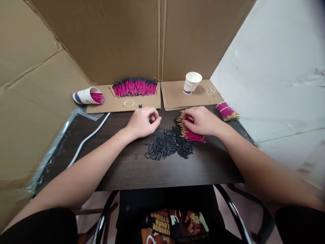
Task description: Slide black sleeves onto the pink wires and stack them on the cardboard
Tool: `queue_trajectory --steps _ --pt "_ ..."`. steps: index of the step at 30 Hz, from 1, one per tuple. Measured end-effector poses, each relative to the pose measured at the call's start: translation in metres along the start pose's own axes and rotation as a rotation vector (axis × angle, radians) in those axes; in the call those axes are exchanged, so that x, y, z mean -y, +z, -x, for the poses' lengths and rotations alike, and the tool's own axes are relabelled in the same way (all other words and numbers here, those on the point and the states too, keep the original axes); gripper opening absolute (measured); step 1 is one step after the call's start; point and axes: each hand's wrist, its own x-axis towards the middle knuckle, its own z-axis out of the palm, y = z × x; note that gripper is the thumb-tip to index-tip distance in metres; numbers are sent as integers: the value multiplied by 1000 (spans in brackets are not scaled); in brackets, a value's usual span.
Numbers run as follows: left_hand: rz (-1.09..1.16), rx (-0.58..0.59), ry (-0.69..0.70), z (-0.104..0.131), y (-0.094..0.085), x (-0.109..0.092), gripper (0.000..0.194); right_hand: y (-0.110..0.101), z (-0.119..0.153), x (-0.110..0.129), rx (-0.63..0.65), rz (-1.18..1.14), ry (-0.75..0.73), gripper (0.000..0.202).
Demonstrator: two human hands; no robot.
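My left hand (pixel 144 121) is closed in a pinch just above the table, left of the wires; anything between its fingertips is too small to make out. My right hand (pixel 200 119) bends over a heap of thin pink wires with gold-coloured tips (pixel 194 135), its thumb and fingers closed on wires at the gold end. Part of that heap is hidden under the hand. Short black tubes (pixel 167 145) lie loose in a pile between and below both hands, some touching the wires.
On cardboard at the back lie pink wires with black ends (pixel 134 87) and a rubber band (pixel 128 103). A tipped paper cup (pixel 85 96) holds pink wires. An upright cup (pixel 192 83) stands right of centre. A banded wire bundle (pixel 227 111) lies right. Cardboard walls (pixel 122 40) rise behind.
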Motion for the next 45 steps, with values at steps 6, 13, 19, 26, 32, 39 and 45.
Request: queue_trajectory --steps 6,13,19,26,32,39,45 --pt "114 146 128 7 19 -2 23 3 1 -4 35 67 -1 7" --pt "69 209 133 8 24 -4 35 5 0 -1 18 42 -10 8" --pt "60 243 148 9 22 -2 34 5 0 3 42 131 -16 15" --pt "208 302 166 5 16 5 19 9 0 8 -119 138 -78 13" --pt "232 314 196 4 17 9 13 13 0 18 -199 35 -63 10" --pt "230 329 178 3 18 9 18 27 -1 23 -215 -126 -137 13" --pt "396 237 -54 0 24 6 22 31 -1 26 -257 -181 -160 15"
